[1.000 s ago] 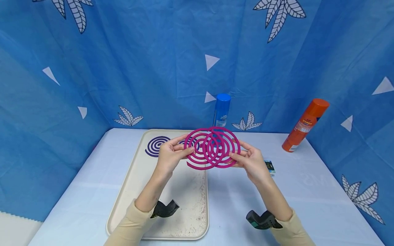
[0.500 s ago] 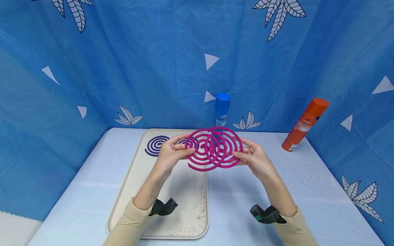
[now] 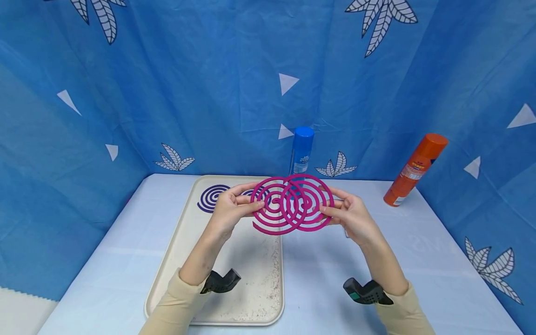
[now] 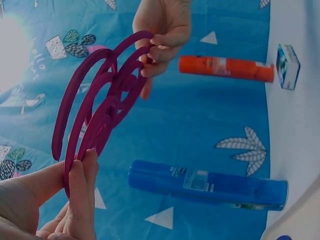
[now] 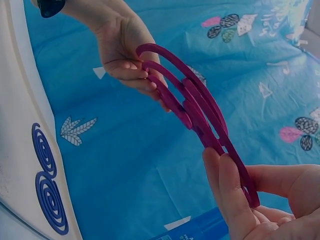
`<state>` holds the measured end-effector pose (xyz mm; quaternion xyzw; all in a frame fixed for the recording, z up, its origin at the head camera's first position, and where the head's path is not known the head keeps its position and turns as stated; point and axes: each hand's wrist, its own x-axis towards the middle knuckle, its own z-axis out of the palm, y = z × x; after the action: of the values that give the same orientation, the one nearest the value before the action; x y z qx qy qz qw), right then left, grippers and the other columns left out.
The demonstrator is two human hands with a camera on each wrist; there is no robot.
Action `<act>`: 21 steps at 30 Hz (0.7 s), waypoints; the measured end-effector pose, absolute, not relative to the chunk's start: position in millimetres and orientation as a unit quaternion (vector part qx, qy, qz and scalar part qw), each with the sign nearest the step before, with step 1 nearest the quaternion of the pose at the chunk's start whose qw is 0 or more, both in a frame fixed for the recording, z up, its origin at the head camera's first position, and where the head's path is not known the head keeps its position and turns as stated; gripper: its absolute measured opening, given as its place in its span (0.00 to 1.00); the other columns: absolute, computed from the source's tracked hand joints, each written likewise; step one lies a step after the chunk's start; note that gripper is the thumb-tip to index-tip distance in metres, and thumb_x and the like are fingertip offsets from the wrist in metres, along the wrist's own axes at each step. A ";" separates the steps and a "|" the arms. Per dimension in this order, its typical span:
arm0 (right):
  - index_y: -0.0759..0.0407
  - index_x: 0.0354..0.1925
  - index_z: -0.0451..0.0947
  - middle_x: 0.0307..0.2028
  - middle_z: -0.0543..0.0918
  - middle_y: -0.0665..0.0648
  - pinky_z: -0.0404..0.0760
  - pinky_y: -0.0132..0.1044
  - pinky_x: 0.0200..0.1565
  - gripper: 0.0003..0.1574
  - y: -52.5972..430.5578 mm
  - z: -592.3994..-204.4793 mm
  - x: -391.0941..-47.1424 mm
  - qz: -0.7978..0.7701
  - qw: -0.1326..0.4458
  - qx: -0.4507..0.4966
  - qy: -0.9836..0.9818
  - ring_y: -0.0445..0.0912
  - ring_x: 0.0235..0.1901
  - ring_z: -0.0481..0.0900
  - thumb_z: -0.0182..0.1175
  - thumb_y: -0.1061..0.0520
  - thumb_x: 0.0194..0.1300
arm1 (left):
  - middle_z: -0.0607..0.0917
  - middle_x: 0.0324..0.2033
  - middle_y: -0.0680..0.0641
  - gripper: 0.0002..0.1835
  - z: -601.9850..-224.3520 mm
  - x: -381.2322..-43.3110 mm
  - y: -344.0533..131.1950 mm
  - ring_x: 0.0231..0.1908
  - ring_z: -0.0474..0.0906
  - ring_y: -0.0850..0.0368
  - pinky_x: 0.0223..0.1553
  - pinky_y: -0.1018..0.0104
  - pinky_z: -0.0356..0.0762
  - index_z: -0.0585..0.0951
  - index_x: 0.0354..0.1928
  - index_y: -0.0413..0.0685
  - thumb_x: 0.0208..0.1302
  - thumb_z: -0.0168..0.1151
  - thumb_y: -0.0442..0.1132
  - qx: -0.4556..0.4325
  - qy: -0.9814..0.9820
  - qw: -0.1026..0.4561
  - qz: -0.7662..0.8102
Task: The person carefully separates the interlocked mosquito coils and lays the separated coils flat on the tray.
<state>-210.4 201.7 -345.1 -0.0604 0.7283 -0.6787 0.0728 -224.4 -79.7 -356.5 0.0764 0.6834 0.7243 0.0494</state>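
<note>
Two magenta mosquito coils are held up in front of me, overlapping and interlaced in the middle. My left hand [image 3: 228,211] pinches the outer ring of the left mosquito coil [image 3: 276,201] between thumb and fingers. On the other side, my right hand [image 3: 353,216] grips the outer edge of the right mosquito coil [image 3: 307,202] the same way. Both wrist views show the pair nearly edge-on, stretched between the hands, as with the magenta coils [image 5: 212,112] in the right wrist view. Below and behind them, a purple coil [image 3: 214,198] lies on the tray, and another [image 5: 51,202] lies beside it.
A cream tray [image 3: 251,304] lies under the left arm. Behind the coils stands a blue spray can [image 3: 302,149]; an orange spray can [image 3: 414,172] stands at the back right. A small box [image 4: 288,66] is mostly hidden by my right hand in the head view. Blue cloth surrounds the table.
My right hand has shifted slightly right with its coil, so the two coils overlap less. The small box has become mostly covered by that hand. The left hand has barely moved.
</note>
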 end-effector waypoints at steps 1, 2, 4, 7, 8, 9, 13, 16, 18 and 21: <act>0.67 0.70 0.54 0.35 0.86 0.37 0.86 0.34 0.39 0.40 202.3 -344.7 -210.3 -0.678 0.075 -0.063 0.728 0.37 0.37 0.86 0.59 0.62 0.65 | 0.90 0.33 0.49 0.27 -356.4 -224.5 -79.8 0.35 0.87 0.58 0.45 0.58 0.84 0.75 0.59 0.43 0.56 0.68 0.31 0.078 0.684 0.051 0.723; 0.67 0.70 0.53 0.35 0.86 0.38 0.86 0.35 0.40 0.41 202.9 -344.3 -210.3 -0.679 0.077 -0.068 0.727 0.37 0.37 0.86 0.59 0.62 0.65 | 0.90 0.34 0.48 0.27 -356.3 -224.7 -79.7 0.35 0.87 0.58 0.45 0.59 0.84 0.75 0.59 0.43 0.56 0.68 0.31 0.079 0.685 0.053 0.722; 0.68 0.70 0.53 0.36 0.86 0.38 0.86 0.35 0.40 0.41 204.6 -343.8 -210.5 -0.677 0.083 -0.078 0.727 0.38 0.38 0.86 0.59 0.62 0.65 | 0.89 0.36 0.45 0.27 -356.1 -224.9 -79.9 0.35 0.87 0.57 0.44 0.60 0.84 0.74 0.59 0.42 0.56 0.68 0.31 0.080 0.688 0.057 0.719; 0.69 0.70 0.53 0.37 0.86 0.39 0.86 0.36 0.40 0.40 208.1 -343.0 -210.6 -0.670 0.092 -0.092 0.731 0.38 0.38 0.87 0.58 0.63 0.64 | 0.89 0.38 0.42 0.27 -355.1 -224.6 -80.2 0.36 0.87 0.56 0.43 0.62 0.85 0.74 0.60 0.43 0.56 0.68 0.31 0.080 0.695 0.065 0.711; 0.69 0.70 0.53 0.37 0.86 0.39 0.86 0.37 0.40 0.41 209.2 -342.6 -210.6 -0.667 0.095 -0.095 0.733 0.39 0.38 0.87 0.58 0.63 0.64 | 0.89 0.38 0.42 0.27 -354.9 -224.4 -80.4 0.37 0.87 0.55 0.43 0.62 0.85 0.74 0.60 0.43 0.56 0.68 0.32 0.081 0.697 0.067 0.709; 0.69 0.70 0.53 0.37 0.86 0.39 0.86 0.37 0.40 0.41 210.3 -342.3 -210.7 -0.663 0.096 -0.097 0.736 0.39 0.38 0.87 0.59 0.64 0.64 | 0.89 0.38 0.41 0.27 -354.6 -224.3 -80.6 0.37 0.87 0.54 0.42 0.62 0.85 0.74 0.60 0.43 0.56 0.68 0.32 0.082 0.699 0.071 0.707; 0.69 0.70 0.53 0.37 0.86 0.39 0.86 0.39 0.41 0.41 213.1 -340.3 -210.4 -0.652 0.105 -0.101 0.744 0.40 0.38 0.87 0.59 0.63 0.64 | 0.89 0.35 0.44 0.27 -353.9 -224.2 -81.1 0.37 0.87 0.54 0.41 0.62 0.85 0.74 0.59 0.44 0.56 0.68 0.32 0.085 0.701 0.084 0.703; 0.69 0.70 0.53 0.37 0.85 0.39 0.86 0.38 0.40 0.41 213.1 -339.9 -210.5 -0.652 0.105 -0.099 0.744 0.39 0.38 0.87 0.59 0.63 0.64 | 0.89 0.35 0.44 0.27 -354.3 -224.1 -80.4 0.36 0.87 0.55 0.42 0.62 0.85 0.74 0.59 0.44 0.56 0.68 0.32 0.085 0.694 0.082 0.710; 0.69 0.69 0.54 0.37 0.86 0.39 0.86 0.37 0.40 0.40 211.5 -340.2 -210.4 -0.663 0.098 -0.090 0.737 0.39 0.38 0.87 0.58 0.62 0.65 | 0.89 0.37 0.43 0.27 -355.1 -223.8 -78.9 0.36 0.87 0.55 0.43 0.61 0.85 0.74 0.59 0.43 0.56 0.68 0.32 0.079 0.692 0.068 0.715; 0.68 0.69 0.55 0.37 0.86 0.39 0.86 0.35 0.42 0.38 205.9 -340.1 -208.5 -0.693 0.075 -0.055 0.715 0.37 0.38 0.86 0.58 0.60 0.66 | 0.88 0.38 0.41 0.27 -356.9 -221.8 -73.7 0.36 0.87 0.56 0.44 0.61 0.84 0.75 0.59 0.44 0.56 0.68 0.31 0.059 0.686 0.033 0.724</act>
<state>-208.5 205.9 -340.1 -0.0553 0.7148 -0.6931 0.0746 -221.8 -73.7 -356.9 0.0590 0.6862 0.7242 0.0332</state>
